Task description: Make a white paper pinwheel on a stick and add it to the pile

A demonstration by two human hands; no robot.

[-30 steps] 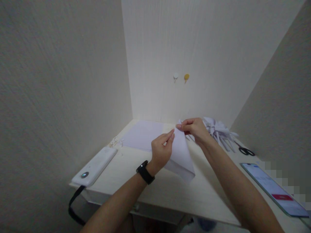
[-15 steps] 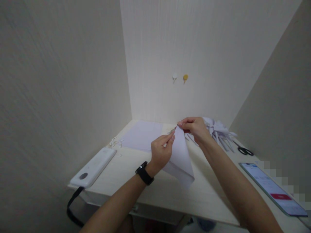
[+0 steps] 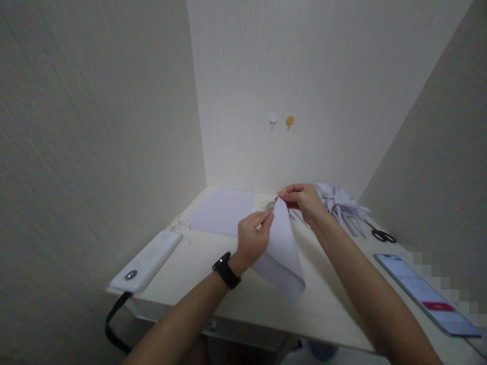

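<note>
Both hands pinch a sheet of white paper (image 3: 283,238) that is rolled over on itself, narrow at the top and wider toward me. My left hand (image 3: 254,235), with a black watch on the wrist, is closed on its left edge near the tip. At the top point, my right hand (image 3: 302,200) grips the paper between thumb and fingers. The lower end of the sheet hangs loose above the table. Behind the hands, a small greyish round thing (image 3: 270,205) shows in part; its kind is unclear.
A flat sheet of paper (image 3: 222,210) lies at the back left, near small white scraps (image 3: 181,223). At left is a white device (image 3: 146,261) with a black strap. To the right are a bunch of paper strips (image 3: 340,203), black-handled scissors (image 3: 383,236) and a phone (image 3: 426,294).
The hands stay almost in place, still pinching the paper. The sheet's lower loose end has shifted slightly.
</note>
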